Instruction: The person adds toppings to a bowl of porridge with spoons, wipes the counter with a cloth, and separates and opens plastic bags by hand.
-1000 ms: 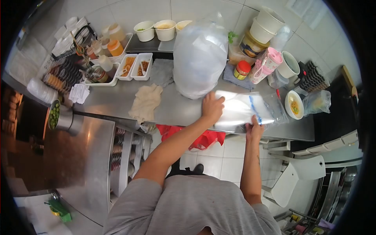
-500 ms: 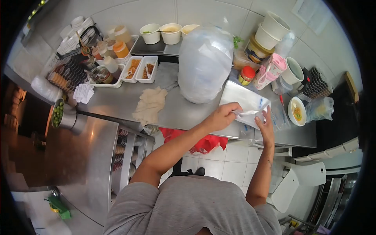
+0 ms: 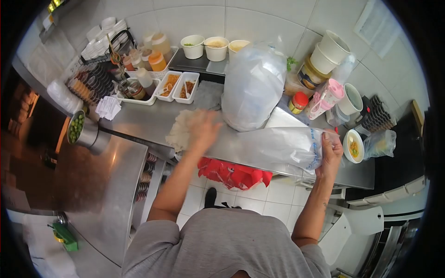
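My right hand (image 3: 331,150) is closed on the right end of a clear plastic bag (image 3: 278,146) with blue print. The bag stretches leftward over the steel counter, long and flat. Behind it lies a stack of white plastic bags (image 3: 283,118), partly covered. Above the beige cloth (image 3: 180,132), my left hand (image 3: 205,132) is smeared by motion, so its fingers cannot be read and nothing shows in it. A large, full, translucent bag (image 3: 254,85) stands on the counter between the two hands, farther back.
Two white trays of food (image 3: 186,88), sauce bottles (image 3: 157,60) and white tubs (image 3: 216,48) line the back left. At right are a red-lidded jar (image 3: 298,102), a pink cup (image 3: 333,91) and a white bowl of food (image 3: 354,147). A red bag (image 3: 234,174) hangs below the counter edge.
My left hand has swung left from the bag stack to over the beige cloth. My right hand has shifted slightly right, and the plastic bag now lies stretched out across the counter.
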Demonstrator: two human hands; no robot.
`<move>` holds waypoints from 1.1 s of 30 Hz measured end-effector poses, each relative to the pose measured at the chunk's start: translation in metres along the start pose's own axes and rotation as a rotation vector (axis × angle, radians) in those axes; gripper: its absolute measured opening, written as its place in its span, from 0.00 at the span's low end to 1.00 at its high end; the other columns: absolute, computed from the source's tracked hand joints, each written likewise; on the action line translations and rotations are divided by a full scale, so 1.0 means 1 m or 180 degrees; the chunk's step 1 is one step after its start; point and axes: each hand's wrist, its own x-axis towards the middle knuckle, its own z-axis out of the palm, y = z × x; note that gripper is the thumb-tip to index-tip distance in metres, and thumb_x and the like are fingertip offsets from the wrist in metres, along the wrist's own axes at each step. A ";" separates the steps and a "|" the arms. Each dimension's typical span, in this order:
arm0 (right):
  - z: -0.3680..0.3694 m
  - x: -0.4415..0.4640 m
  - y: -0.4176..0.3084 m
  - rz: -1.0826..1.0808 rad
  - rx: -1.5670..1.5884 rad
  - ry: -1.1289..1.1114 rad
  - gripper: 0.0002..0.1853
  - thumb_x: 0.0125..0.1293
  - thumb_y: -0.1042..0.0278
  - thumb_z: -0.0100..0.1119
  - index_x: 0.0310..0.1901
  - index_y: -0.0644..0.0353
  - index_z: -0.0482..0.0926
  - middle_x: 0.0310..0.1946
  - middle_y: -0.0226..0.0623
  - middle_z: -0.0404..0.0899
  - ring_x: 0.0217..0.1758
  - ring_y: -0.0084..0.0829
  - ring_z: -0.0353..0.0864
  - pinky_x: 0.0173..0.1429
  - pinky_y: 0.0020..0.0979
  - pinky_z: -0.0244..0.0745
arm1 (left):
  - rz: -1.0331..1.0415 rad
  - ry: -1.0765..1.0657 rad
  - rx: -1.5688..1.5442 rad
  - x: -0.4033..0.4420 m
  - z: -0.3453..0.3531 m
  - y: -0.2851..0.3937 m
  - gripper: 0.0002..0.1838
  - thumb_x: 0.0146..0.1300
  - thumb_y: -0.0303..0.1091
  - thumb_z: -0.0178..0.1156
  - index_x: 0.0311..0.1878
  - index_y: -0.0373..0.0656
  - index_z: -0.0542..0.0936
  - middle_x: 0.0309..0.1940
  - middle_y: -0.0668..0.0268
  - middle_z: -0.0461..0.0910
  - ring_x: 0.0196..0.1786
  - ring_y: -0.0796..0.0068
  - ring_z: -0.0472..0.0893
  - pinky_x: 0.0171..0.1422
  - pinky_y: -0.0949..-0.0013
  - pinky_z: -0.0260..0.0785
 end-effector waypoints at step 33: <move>0.126 -0.017 0.044 0.1029 0.0916 -0.1518 0.16 0.54 0.76 0.60 0.46 0.63 0.74 0.34 0.27 0.73 0.37 0.19 0.72 0.44 0.21 0.67 | 0.0462 0.0468 -0.1269 0.053 -0.085 0.110 0.03 0.60 0.25 0.55 0.34 0.36 0.74 0.29 0.56 0.70 0.36 0.52 0.71 0.42 0.58 0.63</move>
